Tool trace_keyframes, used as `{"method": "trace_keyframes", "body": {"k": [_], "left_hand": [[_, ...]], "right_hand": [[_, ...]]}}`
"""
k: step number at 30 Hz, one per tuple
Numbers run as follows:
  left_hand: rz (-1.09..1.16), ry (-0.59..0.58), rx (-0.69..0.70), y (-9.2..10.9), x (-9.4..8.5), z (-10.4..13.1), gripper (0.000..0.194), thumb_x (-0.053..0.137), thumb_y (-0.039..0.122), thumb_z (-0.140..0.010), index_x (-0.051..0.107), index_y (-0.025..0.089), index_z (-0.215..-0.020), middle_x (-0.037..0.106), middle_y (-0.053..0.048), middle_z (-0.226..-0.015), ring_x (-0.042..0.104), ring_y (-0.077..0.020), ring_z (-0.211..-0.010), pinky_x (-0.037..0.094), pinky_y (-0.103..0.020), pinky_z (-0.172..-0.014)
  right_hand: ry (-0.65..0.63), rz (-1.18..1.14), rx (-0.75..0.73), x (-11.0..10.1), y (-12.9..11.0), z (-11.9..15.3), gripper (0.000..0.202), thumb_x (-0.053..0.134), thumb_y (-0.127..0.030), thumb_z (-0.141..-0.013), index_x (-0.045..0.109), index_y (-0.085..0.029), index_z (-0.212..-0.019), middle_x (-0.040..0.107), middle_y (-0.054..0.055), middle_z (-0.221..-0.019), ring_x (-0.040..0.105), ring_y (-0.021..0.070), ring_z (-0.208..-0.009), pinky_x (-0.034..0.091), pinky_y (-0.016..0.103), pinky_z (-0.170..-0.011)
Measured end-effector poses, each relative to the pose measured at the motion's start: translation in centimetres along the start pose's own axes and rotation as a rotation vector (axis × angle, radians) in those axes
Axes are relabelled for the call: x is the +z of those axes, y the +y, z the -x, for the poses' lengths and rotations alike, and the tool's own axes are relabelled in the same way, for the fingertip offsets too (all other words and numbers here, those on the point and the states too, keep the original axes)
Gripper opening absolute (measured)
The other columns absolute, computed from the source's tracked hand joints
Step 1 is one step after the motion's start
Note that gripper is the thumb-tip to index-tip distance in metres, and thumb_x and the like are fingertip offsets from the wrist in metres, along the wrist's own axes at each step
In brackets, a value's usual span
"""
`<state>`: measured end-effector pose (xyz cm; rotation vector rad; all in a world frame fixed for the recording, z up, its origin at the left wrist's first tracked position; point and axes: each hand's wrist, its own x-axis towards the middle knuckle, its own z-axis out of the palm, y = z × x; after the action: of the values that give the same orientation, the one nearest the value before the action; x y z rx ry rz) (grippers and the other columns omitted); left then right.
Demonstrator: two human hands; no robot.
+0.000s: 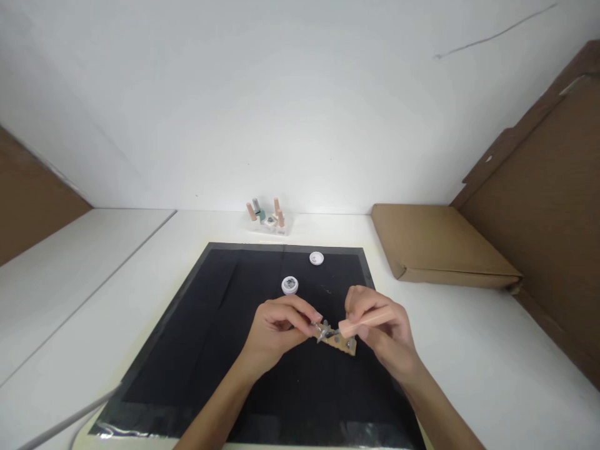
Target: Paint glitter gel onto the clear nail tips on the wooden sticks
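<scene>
My left hand (281, 328) pinches a small silvery-grey piece with several thin, petal- or blade-like arms (323, 332) between thumb and fingertips. A pink-handled applicator brush (368, 320) lies in the closed fingers of my right hand (389, 331), its dark tip pointing left at the grey piece. Whether the tip touches it I cannot tell. Just beneath is a tan strip with grey spots and a wavy edge (345, 345). Beyond my left hand stands an open white jar (289, 286) with silvery-grey contents. Its likely lid, a white round cap (316, 258), lies farther back.
A black mat (197, 350) covers the middle of the white table (84, 287). At the back, a clear tray (281, 232) holds several small bottles with pink or grey caps. A flat cardboard box (435, 240) lies at the right, before a brown cardboard panel (553, 206).
</scene>
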<state>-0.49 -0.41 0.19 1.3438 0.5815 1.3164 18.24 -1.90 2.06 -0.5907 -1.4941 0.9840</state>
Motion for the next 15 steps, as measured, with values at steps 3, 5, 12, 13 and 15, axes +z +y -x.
{"method": "trace_keyframes", "body": {"k": [3, 5, 12, 13, 15], "left_hand": [[-0.063, 0.005, -0.016, 0.3, 0.1, -0.1, 0.008, 0.08, 0.021, -0.066, 0.077, 0.022, -0.059, 0.074, -0.007, -0.069, 0.069, -0.0166, -0.062, 0.058, -0.027, -0.06], [-0.083, 0.009, -0.017, 0.4, 0.1, -0.1, 0.01, 0.081, 0.024, -0.065, 0.076, 0.021, -0.057, 0.074, -0.008, -0.069, 0.068, -0.0172, -0.061, 0.058, -0.027, -0.059], [-0.08, 0.027, 0.009, 0.0, 0.1, 0.1, 0.01, 0.08, 0.02, -0.066, 0.076, 0.021, -0.057, 0.074, -0.008, -0.068, 0.069, -0.0167, -0.061, 0.058, -0.026, -0.059], [-0.077, 0.026, 0.012, 0.0, 0.1, 0.1, 0.01, 0.08, 0.02, -0.066, 0.076, 0.021, -0.057, 0.074, -0.007, -0.068, 0.069, -0.0167, -0.061, 0.058, -0.026, -0.059], [-0.072, 0.019, 0.014, 0.0, 0.0, 0.1, 0.008, 0.08, 0.02, -0.066, 0.077, 0.022, -0.059, 0.074, -0.007, -0.068, 0.069, -0.0166, -0.062, 0.058, -0.026, -0.06]], "right_hand": [[-0.058, 0.015, 0.038, 0.3, -0.6, -0.1, 0.014, 0.061, -0.029, -0.085, 0.065, -0.021, -0.074, 0.058, 0.002, -0.064, 0.051, 0.0161, -0.059, 0.04, 0.031, -0.053], [-0.049, 0.048, 0.027, 0.4, -0.6, -0.2, 0.014, 0.06, -0.025, -0.086, 0.066, -0.022, -0.073, 0.059, 0.002, -0.067, 0.051, 0.016, -0.06, 0.041, 0.031, -0.055], [0.082, 0.059, -0.067, -0.3, 0.4, -0.2, 0.022, 0.058, -0.016, -0.086, 0.067, -0.023, -0.068, 0.06, 0.001, -0.071, 0.052, 0.0154, -0.064, 0.041, 0.031, -0.058], [0.063, 0.049, -0.06, -0.3, 0.3, -0.1, 0.02, 0.058, -0.017, -0.086, 0.067, -0.023, -0.069, 0.06, 0.001, -0.071, 0.052, 0.0155, -0.064, 0.041, 0.031, -0.058], [-0.002, 0.033, -0.016, -0.1, 0.0, 0.0, 0.014, 0.059, -0.02, -0.085, 0.066, -0.022, -0.073, 0.059, 0.002, -0.069, 0.052, 0.0158, -0.062, 0.04, 0.031, -0.056]]}}
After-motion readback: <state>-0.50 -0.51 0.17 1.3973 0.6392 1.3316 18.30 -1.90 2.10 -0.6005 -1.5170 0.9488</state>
